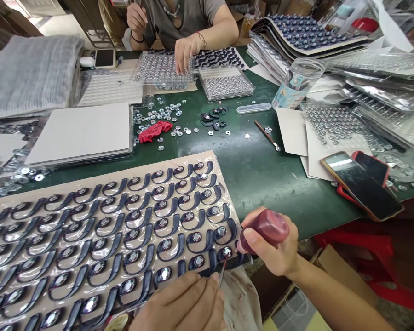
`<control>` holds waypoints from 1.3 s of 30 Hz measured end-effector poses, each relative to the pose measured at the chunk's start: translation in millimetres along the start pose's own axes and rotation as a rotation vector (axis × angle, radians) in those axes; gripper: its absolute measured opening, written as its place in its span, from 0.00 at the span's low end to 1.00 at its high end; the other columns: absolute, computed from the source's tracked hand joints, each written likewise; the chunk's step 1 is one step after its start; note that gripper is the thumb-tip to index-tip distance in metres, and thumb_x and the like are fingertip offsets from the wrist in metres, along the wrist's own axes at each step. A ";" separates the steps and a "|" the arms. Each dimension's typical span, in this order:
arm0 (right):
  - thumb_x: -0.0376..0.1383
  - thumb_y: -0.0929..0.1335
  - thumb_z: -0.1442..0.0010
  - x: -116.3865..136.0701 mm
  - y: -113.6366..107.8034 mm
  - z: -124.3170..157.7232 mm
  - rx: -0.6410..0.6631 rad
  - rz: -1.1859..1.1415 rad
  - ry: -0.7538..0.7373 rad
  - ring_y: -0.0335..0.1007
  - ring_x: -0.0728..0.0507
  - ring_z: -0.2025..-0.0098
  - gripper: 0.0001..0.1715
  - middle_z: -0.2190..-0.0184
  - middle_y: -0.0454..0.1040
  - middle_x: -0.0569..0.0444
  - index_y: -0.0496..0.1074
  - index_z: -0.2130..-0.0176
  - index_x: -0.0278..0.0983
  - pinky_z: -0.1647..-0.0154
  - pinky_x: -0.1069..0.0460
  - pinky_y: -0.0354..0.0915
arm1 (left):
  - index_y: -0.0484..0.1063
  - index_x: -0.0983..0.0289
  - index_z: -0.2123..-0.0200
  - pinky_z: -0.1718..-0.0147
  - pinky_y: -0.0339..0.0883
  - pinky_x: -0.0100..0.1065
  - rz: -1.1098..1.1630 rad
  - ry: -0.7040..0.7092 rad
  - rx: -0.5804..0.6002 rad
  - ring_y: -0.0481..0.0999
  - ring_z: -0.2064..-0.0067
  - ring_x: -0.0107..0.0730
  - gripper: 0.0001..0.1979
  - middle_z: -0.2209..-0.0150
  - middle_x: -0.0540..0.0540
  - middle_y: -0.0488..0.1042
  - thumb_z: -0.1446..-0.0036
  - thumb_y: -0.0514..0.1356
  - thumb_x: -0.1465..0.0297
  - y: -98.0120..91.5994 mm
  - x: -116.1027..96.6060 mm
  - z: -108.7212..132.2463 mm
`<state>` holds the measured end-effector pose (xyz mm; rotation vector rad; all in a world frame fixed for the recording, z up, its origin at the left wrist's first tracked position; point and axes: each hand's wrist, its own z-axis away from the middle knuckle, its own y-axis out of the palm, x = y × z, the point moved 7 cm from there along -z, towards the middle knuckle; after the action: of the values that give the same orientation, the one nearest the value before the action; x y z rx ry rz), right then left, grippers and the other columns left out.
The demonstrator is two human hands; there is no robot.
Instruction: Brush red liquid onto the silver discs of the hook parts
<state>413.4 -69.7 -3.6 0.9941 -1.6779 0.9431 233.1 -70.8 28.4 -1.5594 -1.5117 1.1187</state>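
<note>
A cardboard sheet [89, 181] covered with rows of dark curved hook-shaped parts, each carrying a shiny round disc, lies before me. My right hand [276, 250] is closed around a dark red bottle [267, 227], tipped toward the sheet's lower right corner. My left hand [182, 303] pinches a thin brush [222, 271] whose tip touches a disc [227, 251] on a hook part near that corner.
Loose metal discs [165, 115] and a red cloth [155, 130] lie on the green table [262, 174]. Two phones [362, 181] sit at the right, next to a clear jar [298, 80]. Across the table a person's hand [184, 53] rests on clear trays. Stacked sheets fill the back right.
</note>
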 end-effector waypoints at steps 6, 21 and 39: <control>0.32 0.69 0.48 -0.4 0.9 0.0 0.009 0.034 0.015 0.72 0.46 0.81 0.03 0.81 0.73 0.54 0.72 0.68 0.34 0.83 0.54 0.67 | 0.74 0.68 0.63 0.58 0.73 0.30 0.219 -0.083 -0.139 0.78 0.60 0.27 0.09 0.63 0.53 0.78 0.38 0.53 0.76 -18.2 20.3 -15.2; 0.40 0.68 0.42 -6.4 -2.5 -6.2 -0.005 -0.250 0.160 0.75 0.44 0.79 0.10 0.79 0.75 0.54 0.69 0.62 0.36 0.80 0.53 0.72 | 0.74 0.68 0.62 0.56 0.71 0.29 0.272 -0.100 -0.141 0.78 0.60 0.26 0.09 0.63 0.54 0.78 0.38 0.53 0.75 -16.5 25.0 -8.8; 0.38 0.68 0.42 1.0 2.4 -19.7 0.003 -0.238 0.154 0.75 0.45 0.81 0.08 0.80 0.74 0.56 0.69 0.64 0.36 0.82 0.54 0.71 | 0.74 0.66 0.60 0.50 0.68 0.30 0.019 -0.067 -0.170 0.76 0.54 0.28 0.14 0.57 0.54 0.77 0.35 0.48 0.75 -24.9 27.3 -4.0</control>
<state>417.5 -51.1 2.3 1.0682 -1.3962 0.8416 225.5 -41.1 49.4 -1.6672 -1.6773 1.0858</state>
